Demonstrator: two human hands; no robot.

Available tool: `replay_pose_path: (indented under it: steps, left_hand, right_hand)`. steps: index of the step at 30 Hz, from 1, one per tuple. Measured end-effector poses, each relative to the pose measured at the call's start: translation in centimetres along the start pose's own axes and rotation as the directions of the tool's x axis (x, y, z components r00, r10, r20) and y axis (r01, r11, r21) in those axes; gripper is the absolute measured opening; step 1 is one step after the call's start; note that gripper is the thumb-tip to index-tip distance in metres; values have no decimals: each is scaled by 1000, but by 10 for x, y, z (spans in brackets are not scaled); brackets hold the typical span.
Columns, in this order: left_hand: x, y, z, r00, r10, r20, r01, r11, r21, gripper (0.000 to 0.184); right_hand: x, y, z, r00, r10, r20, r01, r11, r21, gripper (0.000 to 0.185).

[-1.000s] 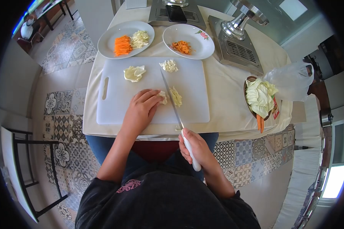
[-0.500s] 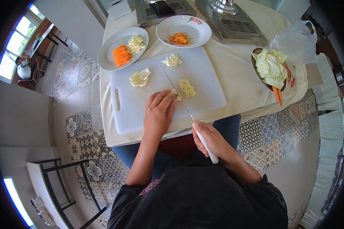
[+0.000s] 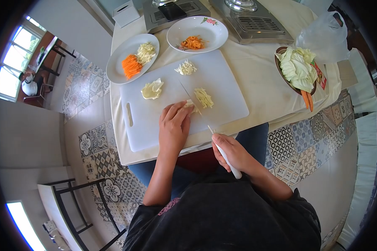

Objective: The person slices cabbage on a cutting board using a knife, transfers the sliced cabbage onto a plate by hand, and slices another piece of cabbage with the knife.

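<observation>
My left hand [image 3: 173, 125] presses a small piece of pale cabbage [image 3: 191, 105] onto the white cutting board [image 3: 228, 88], its fingers bent over the top. In my right hand [image 3: 234, 152] is a knife [image 3: 226, 157], gripped by the white handle. Its thin blade slants up and left, beside the fingertips of my left hand and the cabbage piece. Right of the blade lies a pile of cabbage strips [image 3: 204, 98]. Another small pile of chopped cabbage [image 3: 185, 67] is near the board's far edge. A curled cabbage leaf [image 3: 152, 88] rests to the left.
Beyond the board stand an oval plate [image 3: 114, 62] with shredded carrot and cabbage, and a flowered plate [image 3: 218, 35] with orange strips. Behind them are metal stoves [image 3: 255, 25] and a phone [image 3: 172, 11]. A basket at right holds cabbage [image 3: 297, 69] and carrots [image 3: 307, 101], near a plastic bag [image 3: 322, 37].
The whole view has shifted and turned slightly. Both hands keep nearly the same place over the board, with the knife still beside the cabbage piece.
</observation>
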State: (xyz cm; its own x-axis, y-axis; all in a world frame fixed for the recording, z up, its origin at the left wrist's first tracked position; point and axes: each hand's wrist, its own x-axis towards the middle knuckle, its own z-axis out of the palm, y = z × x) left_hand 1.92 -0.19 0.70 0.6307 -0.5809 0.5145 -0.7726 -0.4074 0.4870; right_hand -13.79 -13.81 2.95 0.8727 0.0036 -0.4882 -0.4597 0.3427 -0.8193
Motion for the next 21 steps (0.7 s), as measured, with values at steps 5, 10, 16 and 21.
replay_pose_path:
  steps: [5, 10, 16, 21]
  left_hand:
    - [-1, 1, 2, 999, -31, -14, 31, 999, -16, 14]
    - [-1, 2, 2, 999, -45, -18, 45, 999, -21, 16]
    - [-2, 2, 3, 998, -62, -15, 62, 997, -36, 17]
    - [-2, 1, 3, 999, -40, -8, 39, 999, -18, 21]
  right_hand:
    - [-2, -1, 0, 999, 11, 34, -12, 999, 32, 49]
    - [-5, 1, 3, 999, 17, 42, -20, 998, 66, 51]
    - [-19, 7, 0, 996, 65, 59, -70, 994, 85, 53]
    - [-12, 1, 1, 997, 70, 33, -72, 995, 62, 55]
